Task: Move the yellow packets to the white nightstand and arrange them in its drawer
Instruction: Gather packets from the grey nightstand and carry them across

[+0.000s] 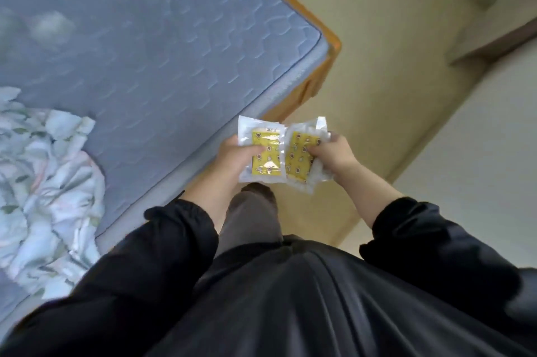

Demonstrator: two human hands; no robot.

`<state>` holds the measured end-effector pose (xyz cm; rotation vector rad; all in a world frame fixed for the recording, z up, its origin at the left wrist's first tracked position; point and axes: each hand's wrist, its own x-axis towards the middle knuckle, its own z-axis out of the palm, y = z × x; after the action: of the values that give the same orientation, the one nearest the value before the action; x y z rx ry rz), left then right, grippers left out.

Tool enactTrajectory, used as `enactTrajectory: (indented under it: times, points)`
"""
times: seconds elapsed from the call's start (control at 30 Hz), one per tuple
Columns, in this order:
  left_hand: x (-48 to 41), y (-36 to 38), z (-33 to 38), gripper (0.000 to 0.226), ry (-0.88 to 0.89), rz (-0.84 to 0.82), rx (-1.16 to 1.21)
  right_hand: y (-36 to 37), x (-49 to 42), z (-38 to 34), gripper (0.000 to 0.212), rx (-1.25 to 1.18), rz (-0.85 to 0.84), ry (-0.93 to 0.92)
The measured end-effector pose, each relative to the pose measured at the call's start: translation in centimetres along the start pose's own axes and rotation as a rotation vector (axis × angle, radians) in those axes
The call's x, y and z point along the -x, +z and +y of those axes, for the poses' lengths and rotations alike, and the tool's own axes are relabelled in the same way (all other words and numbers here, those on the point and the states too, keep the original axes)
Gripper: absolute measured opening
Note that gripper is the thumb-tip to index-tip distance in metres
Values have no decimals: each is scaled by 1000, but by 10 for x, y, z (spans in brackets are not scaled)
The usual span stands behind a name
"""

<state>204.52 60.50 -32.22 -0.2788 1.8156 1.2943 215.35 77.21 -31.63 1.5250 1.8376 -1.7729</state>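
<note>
I hold two yellow packets with clear plastic borders side by side in front of me, above the floor near the bed's corner. My left hand (pixel 238 157) grips the left yellow packet (pixel 266 160) by its left edge, thumb on top. The right yellow packet (pixel 300 157) is gripped at its right edge by my right hand (pixel 334 154). Their inner edges touch. No white nightstand or drawer is in view.
A bare grey-blue mattress (pixel 145 45) on an orange wooden bed frame (pixel 325 66) fills the left side. A crumpled floral sheet (pixel 49 188) lies on it at the left. Beige floor (pixel 392 80) stretches to the right, with a pale wall base (pixel 494 43) at the far right.
</note>
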Motion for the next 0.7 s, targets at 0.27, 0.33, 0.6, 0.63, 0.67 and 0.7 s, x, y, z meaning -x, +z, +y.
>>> enactTrajectory:
  times: [0.27, 0.33, 0.6, 0.63, 0.67, 0.7]
  points:
    - [-105, 152, 117, 22, 44, -181, -189, -138, -97, -55, 12, -131, 210, 64]
    - [-130, 191, 147, 20, 21, -219, -204, -174, -125, -73, 12, -168, 263, 90]
    - [-194, 328, 259, 25, 24, -344, -337, -300, -216, -134, 31, -256, 367, 198]
    - [-204, 345, 269, 24, 20, -347, -344, -315, -227, -139, 31, -260, 368, 204]
    - [-213, 362, 278, 22, 18, -343, -356, -331, -239, -144, 31, -257, 370, 207]
    - [-222, 380, 288, 22, 18, -337, -369, -347, -253, -149, 31, -252, 366, 207]
